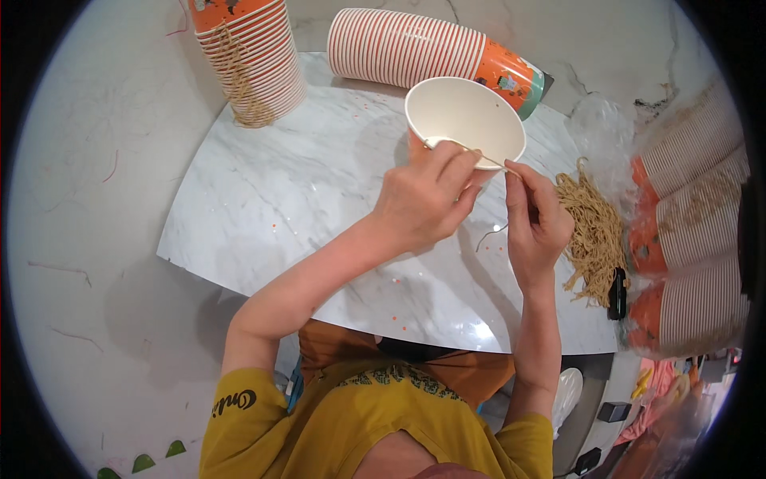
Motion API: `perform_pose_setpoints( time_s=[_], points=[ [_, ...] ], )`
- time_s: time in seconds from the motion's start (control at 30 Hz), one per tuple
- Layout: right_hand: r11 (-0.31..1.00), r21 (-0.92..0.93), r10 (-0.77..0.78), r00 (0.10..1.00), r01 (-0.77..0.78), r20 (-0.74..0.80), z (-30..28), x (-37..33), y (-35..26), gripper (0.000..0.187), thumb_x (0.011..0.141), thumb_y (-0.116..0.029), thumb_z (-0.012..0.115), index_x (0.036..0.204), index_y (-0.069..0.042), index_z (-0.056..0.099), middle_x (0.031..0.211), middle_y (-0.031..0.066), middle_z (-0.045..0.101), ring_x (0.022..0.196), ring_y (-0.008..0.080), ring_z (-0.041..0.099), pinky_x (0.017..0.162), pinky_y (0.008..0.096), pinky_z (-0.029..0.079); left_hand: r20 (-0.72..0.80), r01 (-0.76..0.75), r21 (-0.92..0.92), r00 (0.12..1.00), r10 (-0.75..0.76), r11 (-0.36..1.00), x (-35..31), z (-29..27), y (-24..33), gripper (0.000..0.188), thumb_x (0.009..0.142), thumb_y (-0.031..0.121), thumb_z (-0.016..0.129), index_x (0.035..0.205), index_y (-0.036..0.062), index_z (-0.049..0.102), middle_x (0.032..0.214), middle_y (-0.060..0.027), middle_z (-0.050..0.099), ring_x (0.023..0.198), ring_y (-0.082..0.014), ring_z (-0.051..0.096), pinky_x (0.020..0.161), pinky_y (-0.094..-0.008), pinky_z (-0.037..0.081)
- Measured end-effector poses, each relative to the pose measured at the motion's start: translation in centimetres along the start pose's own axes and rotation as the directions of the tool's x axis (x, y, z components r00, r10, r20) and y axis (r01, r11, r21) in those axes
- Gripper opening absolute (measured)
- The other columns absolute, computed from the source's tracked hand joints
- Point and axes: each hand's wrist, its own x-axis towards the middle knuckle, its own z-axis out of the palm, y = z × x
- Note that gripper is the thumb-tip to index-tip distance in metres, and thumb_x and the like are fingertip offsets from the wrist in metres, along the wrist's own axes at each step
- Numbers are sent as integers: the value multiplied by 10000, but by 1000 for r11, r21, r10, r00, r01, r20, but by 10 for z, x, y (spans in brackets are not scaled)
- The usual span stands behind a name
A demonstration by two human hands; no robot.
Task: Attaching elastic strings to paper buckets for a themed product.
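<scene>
An orange paper tub with a white inside (pixel 463 108) stands tilted toward me on the table. My left hand (pixel 427 195) is closed at its near rim, fingers pressed on the rim and on a thin tan cord (pixel 491 162). The cord runs along the rim to my right hand (pixel 538 219), whose thumb and forefinger pinch it just outside the rim. A loose cord end (pixel 488 234) hangs between the hands. The tub's near side is mostly hidden by my left hand. Beside my right hand lies a heap of tan cords (pixel 592 231).
A tall nested stack of tubs (pixel 275 72) with cords down its side stands far left. Another stack (pixel 407 46) lies on its side behind the tub. Wrapped stacks (pixel 694 223) line the right, near a clear plastic bag (pixel 598 132). A small black object (pixel 617 294) sits by the heap.
</scene>
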Motion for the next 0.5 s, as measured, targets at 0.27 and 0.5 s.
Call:
perform_pose_setpoints(
  time_s=[0.27, 0.5],
  points=[
    [977, -60, 202, 979, -204, -33, 4, -1, 22, 108, 973, -74, 689, 1048, -4, 723, 707, 69, 658, 595, 73, 558, 543, 245, 443, -49, 266, -112, 961, -273, 957, 9, -30, -24, 253, 834, 155, 782, 718, 49, 583, 785, -30, 610, 573, -165, 637, 516, -315, 496],
    [969, -57, 242, 970, -240, 35, 13, -7, 20, 134, 1004, -125, 649, 995, -16, 725, 636, 87, 607, 533, 107, 532, 510, 280, 426, -80, 351, -156, 927, -366, 923, 11, -36, -39, 182, 843, 110, 754, 738, 47, 620, 783, -18, 631, 557, -165, 585, 530, -304, 475]
  ],
)
